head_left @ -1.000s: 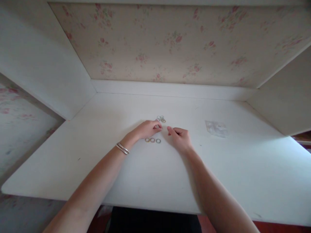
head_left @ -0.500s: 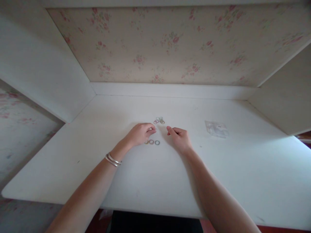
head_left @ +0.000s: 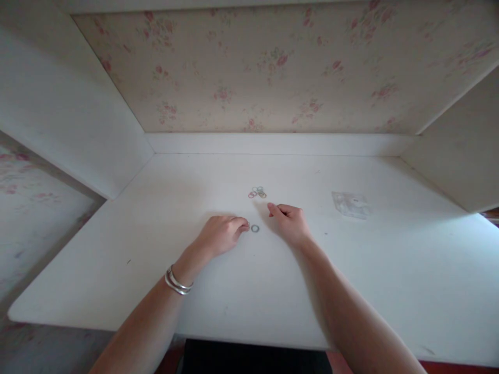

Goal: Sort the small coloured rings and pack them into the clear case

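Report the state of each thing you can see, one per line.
Left hand: fingertips closed together; grip on a ring unclear
Right hand: fingers curled in
Grey ring: lying flat
Ring cluster: bunched, some overlapping
Clear bag: lying down; contents unclear
Bangles: worn on left wrist

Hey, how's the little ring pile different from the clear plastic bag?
The ring pile is several thin loops overlapping, while the clear plastic bag is a single crinkled piece. The ring pile takes up less space than the clear plastic bag. The ring pile lies ahead and left of the right hand, the clear plastic bag to its right. Both rest on the white table.
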Available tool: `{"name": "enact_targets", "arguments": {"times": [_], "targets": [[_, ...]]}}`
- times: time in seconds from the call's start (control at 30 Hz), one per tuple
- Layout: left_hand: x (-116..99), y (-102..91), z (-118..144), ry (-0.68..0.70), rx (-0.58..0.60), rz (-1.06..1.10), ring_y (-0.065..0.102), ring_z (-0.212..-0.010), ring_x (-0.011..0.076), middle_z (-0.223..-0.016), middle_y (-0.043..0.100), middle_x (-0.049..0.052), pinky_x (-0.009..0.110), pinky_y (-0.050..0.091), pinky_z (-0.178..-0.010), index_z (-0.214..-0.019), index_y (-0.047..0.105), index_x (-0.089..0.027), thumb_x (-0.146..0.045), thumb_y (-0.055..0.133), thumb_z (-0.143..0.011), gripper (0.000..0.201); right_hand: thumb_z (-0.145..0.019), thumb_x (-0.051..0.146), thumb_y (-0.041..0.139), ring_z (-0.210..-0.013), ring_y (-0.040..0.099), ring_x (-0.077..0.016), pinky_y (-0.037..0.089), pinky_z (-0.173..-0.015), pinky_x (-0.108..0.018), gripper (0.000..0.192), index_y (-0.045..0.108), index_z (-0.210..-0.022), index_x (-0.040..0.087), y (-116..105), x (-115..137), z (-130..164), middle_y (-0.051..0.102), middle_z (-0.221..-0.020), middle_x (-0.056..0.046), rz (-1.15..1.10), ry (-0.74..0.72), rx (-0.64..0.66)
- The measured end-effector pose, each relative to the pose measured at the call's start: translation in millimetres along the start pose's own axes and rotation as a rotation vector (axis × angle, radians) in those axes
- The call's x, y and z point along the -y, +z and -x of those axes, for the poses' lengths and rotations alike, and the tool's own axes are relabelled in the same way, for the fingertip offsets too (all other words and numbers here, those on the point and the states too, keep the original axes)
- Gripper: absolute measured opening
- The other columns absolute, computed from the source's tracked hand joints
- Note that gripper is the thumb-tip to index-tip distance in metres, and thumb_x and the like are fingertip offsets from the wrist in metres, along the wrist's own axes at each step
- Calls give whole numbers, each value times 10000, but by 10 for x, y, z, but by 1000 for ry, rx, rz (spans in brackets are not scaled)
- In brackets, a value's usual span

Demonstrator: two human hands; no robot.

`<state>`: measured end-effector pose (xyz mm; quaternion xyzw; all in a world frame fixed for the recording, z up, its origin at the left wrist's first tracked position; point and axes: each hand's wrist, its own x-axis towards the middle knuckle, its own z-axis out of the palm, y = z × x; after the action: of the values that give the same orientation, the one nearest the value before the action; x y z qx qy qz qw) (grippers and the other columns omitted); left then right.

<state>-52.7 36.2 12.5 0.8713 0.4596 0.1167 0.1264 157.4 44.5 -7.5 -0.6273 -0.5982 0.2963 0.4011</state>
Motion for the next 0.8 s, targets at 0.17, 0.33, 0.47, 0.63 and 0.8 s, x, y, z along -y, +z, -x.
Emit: {"name": "enact_targets", "arguments": {"times": [0.17,0.33,0.47,0.63,0.8], "targets": [[2,6,20,13,12,-18,650,-882,179,-956,713,26,295,472,-781,-974,677,-256,-320,404,-929,284,-808,590,450,-469,362,-97,254,-468,-239,520,663,-603,161,5,-18,-12,398,-462,30,16,-15,10],[-15,8,24,29,27,-18,654,-879,184,-950,715,21,298,476,-773,-970,680,-255,-307,419,-923,270,-813,578,454,-468,367,-97,257,-481,-241,509,661,-598,166,6,-18,-11,406,-459,32,40,-19,11],[-15,11,21,19,31,-20,654,-891,185,-968,714,23,299,478,-781,-970,684,-258,-307,426,-921,267,-815,586,447,-472,362,-97,251,-481,-241,514,661,-603,169,8,-16,-6,395,-460,33,39,-24,16],[-4,21,23,19,23,-22,653,-898,184,-968,715,22,292,473,-792,-975,686,-260,-314,432,-919,266,-813,597,433,-468,359,-99,244,-474,-241,531,657,-600,164,9,-15,-5,394,-453,31,45,-25,16],[15,54,28,48,-33,-18,659,-871,173,-933,721,10,272,468,-775,-941,695,-270,-311,468,-905,234,-815,603,426,-469,361,-97,240,-469,-238,547,662,-606,156,9,-15,-6,398,-460,29,54,-33,16]]}}
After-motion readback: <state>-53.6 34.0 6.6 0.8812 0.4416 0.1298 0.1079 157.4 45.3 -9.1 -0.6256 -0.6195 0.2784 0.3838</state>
